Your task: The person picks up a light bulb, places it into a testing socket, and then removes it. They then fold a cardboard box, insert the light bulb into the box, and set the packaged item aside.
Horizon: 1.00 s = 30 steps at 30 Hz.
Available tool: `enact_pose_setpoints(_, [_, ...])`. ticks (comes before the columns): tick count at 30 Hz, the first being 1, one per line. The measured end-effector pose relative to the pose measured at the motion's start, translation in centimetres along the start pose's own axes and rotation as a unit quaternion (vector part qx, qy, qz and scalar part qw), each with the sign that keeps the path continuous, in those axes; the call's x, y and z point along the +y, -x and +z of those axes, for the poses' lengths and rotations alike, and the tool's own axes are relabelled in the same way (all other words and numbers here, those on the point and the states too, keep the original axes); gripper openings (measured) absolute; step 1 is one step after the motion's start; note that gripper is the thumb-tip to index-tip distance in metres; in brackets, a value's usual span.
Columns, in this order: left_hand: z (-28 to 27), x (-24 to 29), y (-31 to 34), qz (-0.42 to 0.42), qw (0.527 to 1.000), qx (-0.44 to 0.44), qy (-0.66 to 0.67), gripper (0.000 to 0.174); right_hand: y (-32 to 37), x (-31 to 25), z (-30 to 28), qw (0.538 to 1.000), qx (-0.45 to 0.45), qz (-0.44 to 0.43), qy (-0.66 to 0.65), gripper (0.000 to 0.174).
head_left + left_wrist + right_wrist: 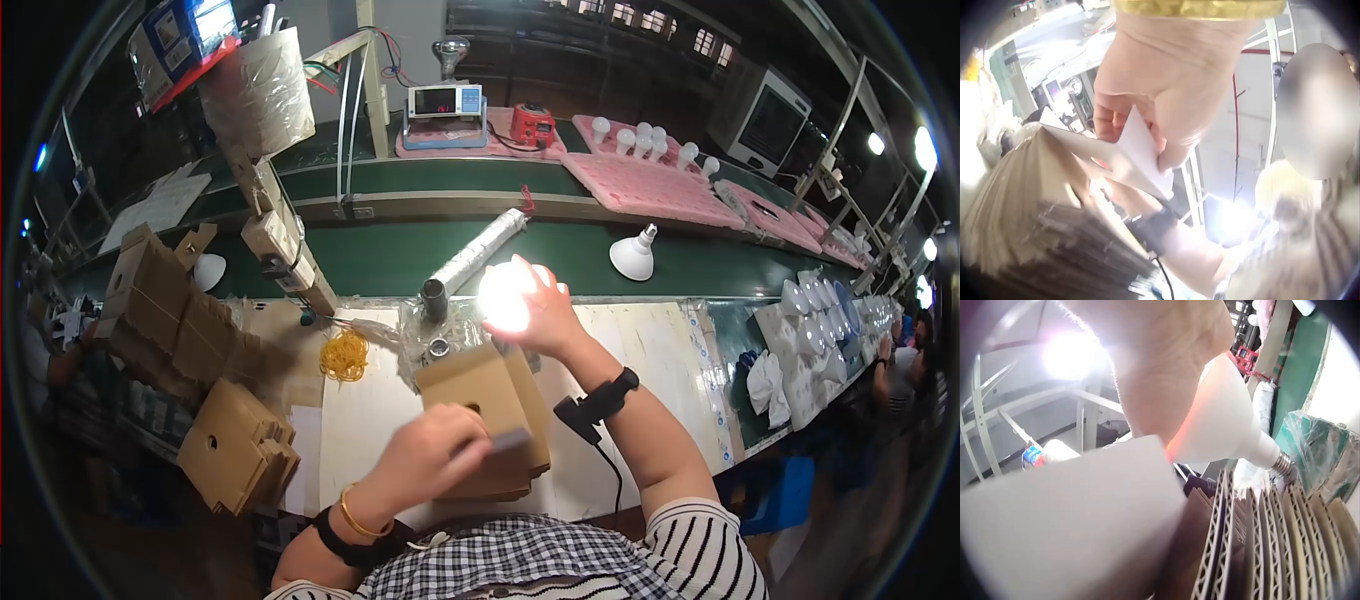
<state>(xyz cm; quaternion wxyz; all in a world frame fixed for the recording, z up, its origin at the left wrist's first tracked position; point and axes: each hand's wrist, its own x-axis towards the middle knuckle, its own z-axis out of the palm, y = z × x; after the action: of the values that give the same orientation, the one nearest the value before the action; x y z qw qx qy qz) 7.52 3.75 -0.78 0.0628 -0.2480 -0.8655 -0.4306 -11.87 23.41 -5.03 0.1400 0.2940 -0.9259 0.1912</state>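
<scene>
Gripping the lit bulb [508, 298] by its wide end, with the fingers of the right hand [548, 320] spread and curled round it, just past the cardboard stack [455, 378] — narrow screw end [1282, 464] pointing away from the palm. Pinching a pale folded card [1139, 153] between thumb and fingers of the left hand [430, 450], nearer the body than the bulb — with yellow rubber bands [343, 356] farther out, left of the stack.

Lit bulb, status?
Right hand grips lit bulb. Left hand pinches pale panel. Cardboard stack between the hands; can't tell whether it obstructs.
</scene>
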Motion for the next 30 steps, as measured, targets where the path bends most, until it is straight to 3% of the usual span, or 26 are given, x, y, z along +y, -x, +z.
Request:
enact_pose_setpoints(1, [-0.9,0.5,-0.2,-0.046,0.994,0.088,0.044,0.008,0.1,0.9,-0.3,0.998,-0.012,0.035,-0.056,0.078])
enact_pose_setpoints(2, [-2.0,0.7,-0.7,-0.023,0.983,0.178,0.028,0.008,0.6,1.1,-1.5,0.99,-0.013,0.085,-0.116,0.082])
enact_pose_setpoints(3, [-3.0,0.2,-1.4,0.001,0.962,0.268,-0.044,0.01,0.7,2.4,-1.5,0.968,0.047,0.078,-0.232,0.082])
enact_pose_setpoints(4, [-3.6,0.0,-1.9,-0.037,0.944,0.326,-0.034,0.011,0.9,3.4,-1.1,0.93,0.106,0.072,-0.346,0.082])
enact_pose_setpoints(5, [-3.9,-0.1,-3.1,-0.025,0.931,0.362,0.019,0.015,1.2,2.2,-2.5,0.868,0.107,0.097,-0.475,0.084])
enact_pose_setpoints(6, [-3.7,-0.3,-4.1,-0.024,0.933,0.359,0.016,0.015,1.6,0.8,-4.4,0.789,0.108,0.121,-0.593,0.087])
enact_pose_setpoints(7, [-3.3,-0.8,-5.3,-0.028,0.93,0.343,0.126,0.016,1.8,0.6,-5.1,0.754,0.1,0.116,-0.638,0.091])
enact_pose_setpoints(8, [-2.7,-1.5,-6.5,-0.032,0.917,0.321,0.235,0.018,2.0,0.2,-5.7,0.754,0.107,0.118,-0.638,0.091])
enact_pose_setpoints(10, [-1.6,-3.3,-8.4,-0.072,0.903,0.187,0.38,0.022,1.9,-0.9,-6.3,0.668,0.087,0.071,-0.736,0.09])
enact_pose_setpoints(12, [-0.4,-2.7,-10.6,-0.09,0.844,0.176,0.499,0.026,1.8,-0.7,-5.8,0.673,0.096,0.084,-0.729,0.089])
enact_pose_setpoints(14, [-0.5,-4.1,-12.6,-0.081,0.871,0.142,0.464,0.021,1.0,-0.1,-5.7,0.619,0.088,0.098,-0.774,0.088])
enact_pose_setpoints(16, [-0.1,-6.4,-14.5,-0.075,0.923,0.201,0.321,0.017,-0.8,1.2,-3.9,0.613,0.099,0.115,-0.775,0.085])
enact_pose_setpoints(17, [-0.6,-8.3,-15.7,-0.058,0.93,0.211,0.297,0.021,-1.9,2.1,-2.9,0.62,0.088,0.123,-0.77,0.084])
enact_pose_setpoints(18, [-1.4,-10.6,-17.0,-0.044,0.943,0.221,0.244,0.017,-3.5,4.3,-1.0,0.69,0.091,0.096,-0.712,0.078])
enact_pose_setpoints(19, [-2.7,-11.5,-18.2,-0.066,0.95,0.223,0.209,0.015,-4.9,7.1,0.0,0.832,0.102,0.072,-0.541,0.072])
enact_pose_setpoints(20, [-4.1,-12.4,-19.1,-0.087,0.955,0.225,0.172,0.013,-6.0,9.8,0.6,0.932,0.106,0.047,-0.343,0.066])
enact_pose_setpoints(21, [-5.5,-14.9,-19.8,-0.054,0.967,0.245,0.046,0.011,-6.5,12.5,1.1,0.967,0.113,0.082,-0.211,0.061])
enact_pose_setpoints(23, [-8.3,-20.4,-20.6,-0.012,0.953,0.256,-0.164,0.012,-6.8,17.2,0.3,0.983,0.124,0.136,0.013,0.055])
enact_pose_setpoints(24, [-9.3,-22.8,-20.5,-0.013,0.95,0.262,-0.171,0.012,-6.7,19.3,-0.5,0.974,0.13,0.156,0.101,0.054])
enact_pose_setpoints(26, [-10.7,-27.4,-19.5,-0.072,0.935,0.187,-0.294,0.016,-6.4,23.3,-1.4,0.958,0.126,0.183,0.181,0.051])
enact_pose_setpoints(27, [-11.1,-29.5,-18.9,-0.139,0.936,0.124,-0.3,0.021,-6.0,25.1,-1.1,0.959,0.123,0.194,0.166,0.045])
enact_pose_setpoints(28, [-11.2,-29.7,-18.3,-0.147,0.933,0.128,-0.303,0.021,-5.6,26.2,-0.7,0.959,0.118,0.207,0.153,0.04])
enact_pose_setpoints(30, [-9.8,-28.7,-18.5,-0.058,0.902,0.218,-0.368,0.025,-5.1,26.4,-0.6,0.969,0.109,0.205,0.091,0.033])
